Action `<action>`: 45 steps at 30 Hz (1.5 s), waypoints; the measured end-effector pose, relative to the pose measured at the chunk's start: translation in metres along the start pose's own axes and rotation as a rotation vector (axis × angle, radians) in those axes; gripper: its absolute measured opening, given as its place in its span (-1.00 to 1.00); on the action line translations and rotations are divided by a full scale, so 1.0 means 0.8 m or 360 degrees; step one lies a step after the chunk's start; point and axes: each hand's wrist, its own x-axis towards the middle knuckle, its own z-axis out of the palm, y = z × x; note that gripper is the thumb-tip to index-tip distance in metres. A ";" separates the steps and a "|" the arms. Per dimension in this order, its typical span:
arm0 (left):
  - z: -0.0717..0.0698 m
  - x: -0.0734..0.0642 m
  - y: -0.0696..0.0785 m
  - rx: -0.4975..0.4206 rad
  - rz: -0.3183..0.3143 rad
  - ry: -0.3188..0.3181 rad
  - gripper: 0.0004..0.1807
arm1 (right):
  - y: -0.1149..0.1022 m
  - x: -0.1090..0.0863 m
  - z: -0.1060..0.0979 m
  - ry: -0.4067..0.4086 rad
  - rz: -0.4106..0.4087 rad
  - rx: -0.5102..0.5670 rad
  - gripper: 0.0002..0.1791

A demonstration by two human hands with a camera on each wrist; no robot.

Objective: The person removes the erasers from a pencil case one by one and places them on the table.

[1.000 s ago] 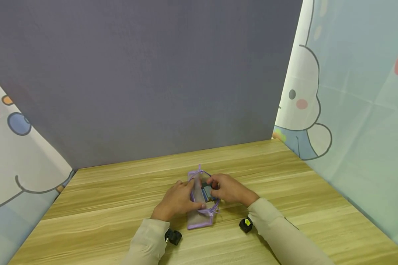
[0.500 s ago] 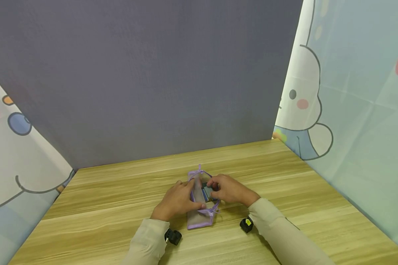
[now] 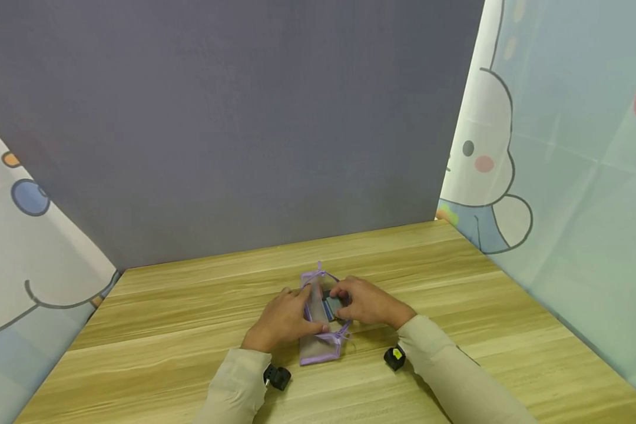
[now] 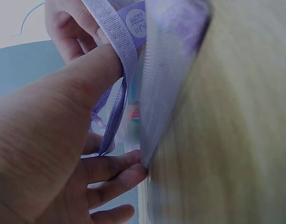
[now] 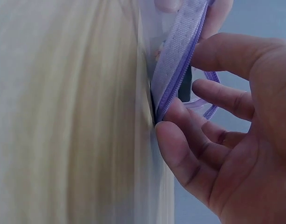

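Observation:
A mesh zipper pouch [image 3: 318, 359] with purple trim lies on the table between both hands, its mouth spread wide. My left hand [image 3: 283, 318] holds the left side of the mouth; in the left wrist view the thumb goes in behind the purple edge band [image 4: 115, 32] while the fingertips [image 4: 133, 173] rest low against the outside. On the other side, my right hand [image 3: 371, 303] grips the zipper edge [image 5: 184, 60] with curled fingers. Flat blue and dark things [image 3: 328, 305] show inside, partly covered by the right fingers; their kind is unclear.
The wood-grain table [image 3: 191, 330] runs back to a grey upright panel [image 3: 244, 129]. Cartoon-printed curtains [image 3: 577, 194] stand on both sides. A small black camera [image 3: 277, 377] hangs at the left wrist, another black one [image 3: 394, 357] at the right.

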 end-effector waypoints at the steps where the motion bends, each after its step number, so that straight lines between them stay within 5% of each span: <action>1: 0.000 0.000 0.000 0.0002 0.0005 0.0002 0.12 | 0.000 0.000 0.000 0.0007 -0.0003 -0.0001 -0.61; 19: -0.002 -0.006 -0.004 -0.0046 0.0038 0.0012 0.02 | 0.003 0.002 0.004 0.0010 -0.0178 0.0010 -0.64; 45: -0.008 -0.002 -0.022 -0.0355 -0.0024 -0.0090 0.08 | 0.004 -0.003 -0.006 0.0027 -0.0157 0.0001 -0.69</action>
